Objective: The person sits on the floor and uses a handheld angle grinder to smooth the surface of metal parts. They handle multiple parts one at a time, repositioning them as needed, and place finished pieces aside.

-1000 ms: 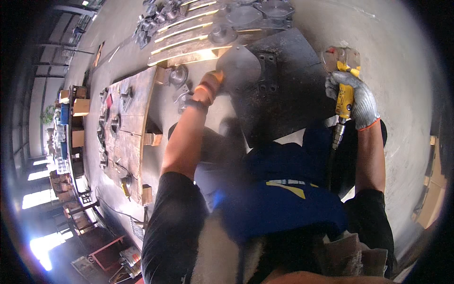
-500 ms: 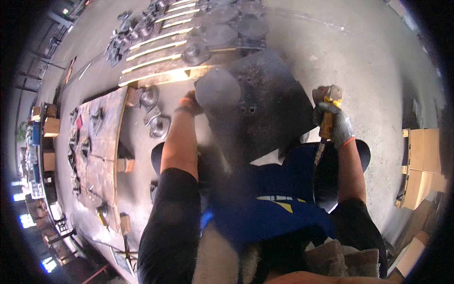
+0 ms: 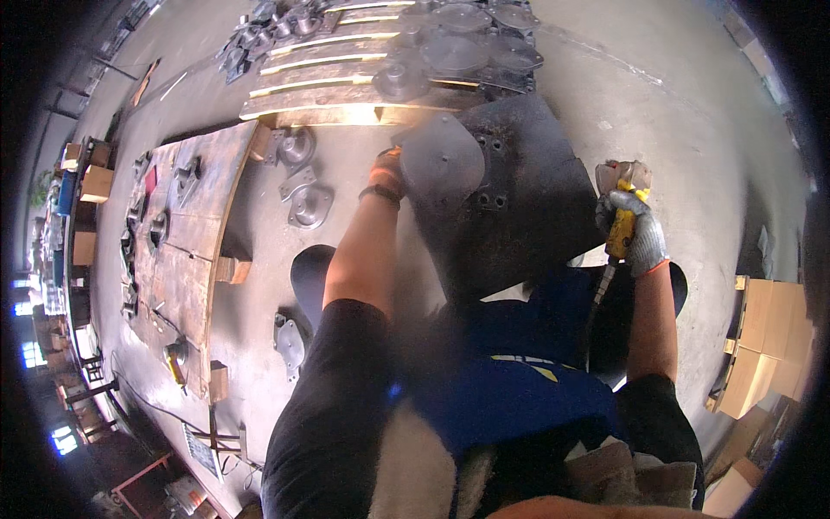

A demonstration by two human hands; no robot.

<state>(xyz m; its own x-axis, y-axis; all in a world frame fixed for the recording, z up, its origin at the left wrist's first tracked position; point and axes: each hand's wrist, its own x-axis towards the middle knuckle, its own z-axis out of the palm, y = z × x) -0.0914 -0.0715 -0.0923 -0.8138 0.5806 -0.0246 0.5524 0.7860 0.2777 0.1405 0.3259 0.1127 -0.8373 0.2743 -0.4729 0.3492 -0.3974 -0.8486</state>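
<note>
A flat grey metal plate (image 3: 443, 157) with rounded sides and a small centre hole rests at the left of a dark, worn work board (image 3: 527, 199). My left hand (image 3: 387, 173), in an orange glove, is closed at the plate's left edge; its fingertips are partly hidden. To the right of the board, my right hand (image 3: 644, 235), in a grey glove, grips the body of a yellow hand-held grinder (image 3: 620, 232). The tool's dusty head points away from me, apart from the plate. A hose (image 3: 603, 281) trails from its near end.
Beyond the board stands a wooden pallet (image 3: 320, 82) carrying several metal plates (image 3: 456, 50). On the left is a low wooden table (image 3: 190, 225) with castings and another yellow grinder (image 3: 175, 363). Flanged castings (image 3: 309, 205) lie on the floor. Cardboard boxes (image 3: 765, 333) stand at right.
The whole view has shifted, so the board, plate and both hands appear farther right. Both hands keep their holds, and the grinder stays beside the board.
</note>
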